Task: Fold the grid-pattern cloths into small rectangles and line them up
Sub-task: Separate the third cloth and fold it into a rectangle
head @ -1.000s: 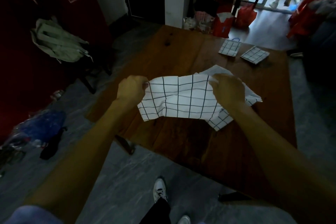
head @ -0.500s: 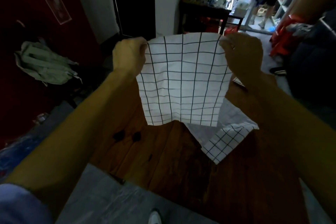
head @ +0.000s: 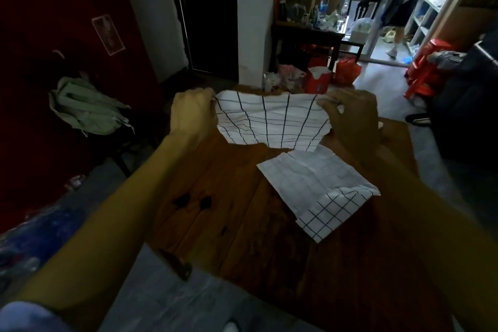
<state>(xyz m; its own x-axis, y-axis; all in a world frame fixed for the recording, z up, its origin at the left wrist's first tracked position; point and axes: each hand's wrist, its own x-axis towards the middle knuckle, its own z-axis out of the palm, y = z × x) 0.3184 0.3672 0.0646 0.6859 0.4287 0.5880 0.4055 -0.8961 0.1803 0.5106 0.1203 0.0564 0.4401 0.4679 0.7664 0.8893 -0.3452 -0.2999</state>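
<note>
A white cloth with a black grid [head: 272, 122] is stretched in the air over the far half of the wooden table [head: 242, 224]. My left hand [head: 192, 113] pinches its top left corner and my right hand [head: 353, 113] pinches its top right corner. The lower edge of the cloth hangs just above the table. A second grid cloth [head: 320, 191] lies flat on the table to the right, mostly pale side up, with one corner turned so the black grid shows. The folded cloths at the far end of the table are hidden behind the held cloth and my hands.
A green backpack [head: 86, 108] rests on a dark chair at the left. Red bags [head: 334, 73] and clutter stand on the floor beyond the table. A dark side table with bottles [head: 310, 29] is farther back. A person stands in the bright doorway [head: 393, 8].
I lifted the cloth from the table by its top corners and held it up spread; it has now come down and away from me, swinging out toward the far table end.
</note>
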